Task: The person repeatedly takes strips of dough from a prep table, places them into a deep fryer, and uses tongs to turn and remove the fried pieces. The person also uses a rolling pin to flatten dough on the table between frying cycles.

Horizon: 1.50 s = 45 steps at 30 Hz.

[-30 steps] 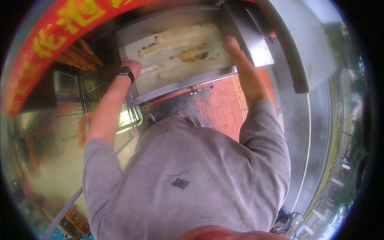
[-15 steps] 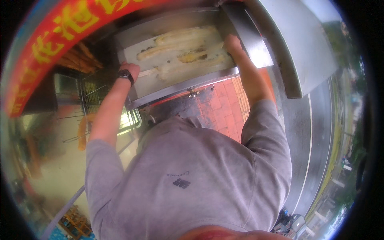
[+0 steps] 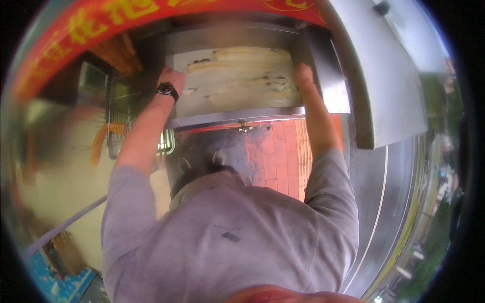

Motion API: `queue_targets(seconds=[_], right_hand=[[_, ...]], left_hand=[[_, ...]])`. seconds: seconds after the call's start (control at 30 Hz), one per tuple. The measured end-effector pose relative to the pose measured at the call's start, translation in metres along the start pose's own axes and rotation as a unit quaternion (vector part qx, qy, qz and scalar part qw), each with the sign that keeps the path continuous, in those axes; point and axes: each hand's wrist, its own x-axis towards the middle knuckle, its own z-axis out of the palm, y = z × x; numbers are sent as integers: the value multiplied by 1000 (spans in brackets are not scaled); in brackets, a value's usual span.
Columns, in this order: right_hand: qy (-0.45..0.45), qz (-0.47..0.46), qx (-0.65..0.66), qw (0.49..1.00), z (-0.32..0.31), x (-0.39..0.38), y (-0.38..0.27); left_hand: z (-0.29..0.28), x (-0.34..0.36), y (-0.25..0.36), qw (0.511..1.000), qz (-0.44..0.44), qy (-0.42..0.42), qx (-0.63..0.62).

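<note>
A rectangular metal fryer (image 3: 232, 118) holds cloudy oil with several long, pale dough sticks (image 3: 247, 55) floating in it. Two more dough strips (image 3: 252, 93), paler and partly sunk, lie nearer me. At the fryer's left end, my left hand (image 3: 173, 78) is closed, a black watch (image 3: 166, 89) on its wrist. A small pale tip shows beside its fingers; what it belongs to is unclear. My right hand (image 3: 304, 76) hangs over the right end, close to the inner wall, its fingers blurred and mostly hidden.
Left of the fryer are a wire rack (image 3: 117, 139) and browned fried dough sticks (image 3: 117, 53). A red banner (image 3: 166, 11) spans the far side. A grey metal panel (image 3: 379, 86) rises on the right, beside a road (image 3: 371, 202). Below the fryer's front edge is a tap (image 3: 245, 126).
My head view has shifted, so the fryer sits lower in it. My right hand has come nearer to me along the fryer's right end. The nearer dough strips look lower in the oil.
</note>
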Motion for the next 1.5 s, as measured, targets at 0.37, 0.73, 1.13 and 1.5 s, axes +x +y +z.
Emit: queue_targets(seconds=[0.37, 0.73, 1.13, 1.5], right_hand=[[-279, -332, 557, 709, -177, -348, -371], [-457, -605, 341, 556, -111, -666, -685], [-587, -367, 513, 507, -154, -714, -935], [-538, -215, 617, 533, -182, -580, -1112]], left_hand=[[10, -351, 64, 402, -255, 48, -878], [122, -746, 87, 56, -543, 351, -761], [162, -911, -36, 104, -601, 370, -701], [214, -950, -243, 130, -676, 252, -680]])
